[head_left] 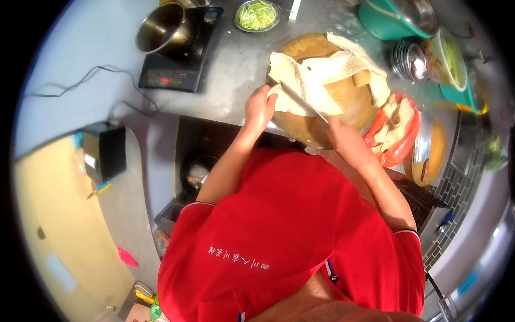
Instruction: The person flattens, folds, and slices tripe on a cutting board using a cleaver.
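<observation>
A pale, flat sheet of food (306,86) lies across a round wooden board (351,107), with more of it curving along the board's right side. My right hand (343,135) is closed round the handle of a knife (303,101), whose blade lies slantwise over the sheet's front left part. At the board's left edge, my left hand (261,107) pinches the sheet's corner near the blade's tip. To the right of the board, a red plastic bag (410,131) holds more pale pieces.
A steel pot (161,29) sits by a black induction cooker (171,78) at the back left. Behind the board is a plate of shredded greens (257,16). Green buckets (383,21), stacked metal dishes (401,60) and a second round board (437,153) are at the right.
</observation>
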Action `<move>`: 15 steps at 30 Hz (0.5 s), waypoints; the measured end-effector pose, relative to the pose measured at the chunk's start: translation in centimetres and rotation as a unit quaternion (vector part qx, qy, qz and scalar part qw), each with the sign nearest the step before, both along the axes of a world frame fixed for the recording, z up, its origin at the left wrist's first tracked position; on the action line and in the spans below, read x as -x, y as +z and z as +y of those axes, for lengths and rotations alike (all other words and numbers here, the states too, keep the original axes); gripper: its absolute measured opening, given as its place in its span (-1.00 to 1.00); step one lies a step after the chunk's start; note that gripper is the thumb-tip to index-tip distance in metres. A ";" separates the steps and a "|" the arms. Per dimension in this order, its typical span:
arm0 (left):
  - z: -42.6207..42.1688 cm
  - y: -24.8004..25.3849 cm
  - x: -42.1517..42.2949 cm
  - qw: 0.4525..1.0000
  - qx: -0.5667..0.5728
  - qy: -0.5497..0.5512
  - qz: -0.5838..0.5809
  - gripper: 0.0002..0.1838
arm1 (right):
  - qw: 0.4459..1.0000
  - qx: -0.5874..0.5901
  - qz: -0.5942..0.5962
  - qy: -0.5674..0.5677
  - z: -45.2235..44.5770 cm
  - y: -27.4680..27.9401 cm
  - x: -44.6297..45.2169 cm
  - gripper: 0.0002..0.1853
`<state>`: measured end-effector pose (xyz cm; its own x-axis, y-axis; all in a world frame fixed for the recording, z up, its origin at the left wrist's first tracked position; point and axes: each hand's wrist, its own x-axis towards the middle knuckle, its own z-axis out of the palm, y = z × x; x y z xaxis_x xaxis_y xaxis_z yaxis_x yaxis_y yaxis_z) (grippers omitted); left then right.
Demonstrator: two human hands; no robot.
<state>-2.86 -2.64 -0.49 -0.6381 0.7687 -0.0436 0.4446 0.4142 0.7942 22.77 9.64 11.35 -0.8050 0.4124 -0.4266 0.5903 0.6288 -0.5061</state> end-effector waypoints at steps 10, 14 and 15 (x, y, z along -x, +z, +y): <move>-6.9 -2.0 9.1 0.917 -0.159 0.154 -0.333 -0.76 | 0.996 -0.062 -0.033 -0.046 -2.4 0.4 -14.2 -0.78; -9.6 0.2 10.6 0.888 -0.159 0.176 -0.394 -0.75 | 0.995 -0.067 -0.030 -0.061 -2.8 1.3 -13.1 -0.78; -9.4 0.7 10.5 0.878 -0.159 0.191 -0.409 -0.74 | 0.995 -0.083 0.017 -0.060 -3.0 1.0 -12.1 -0.79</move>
<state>-13.37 -12.05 0.25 -0.7070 0.5622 -0.4291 -0.4510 0.1090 0.8858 34.86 6.64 12.32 -0.7592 0.5682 -0.3174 0.6497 0.6318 -0.4229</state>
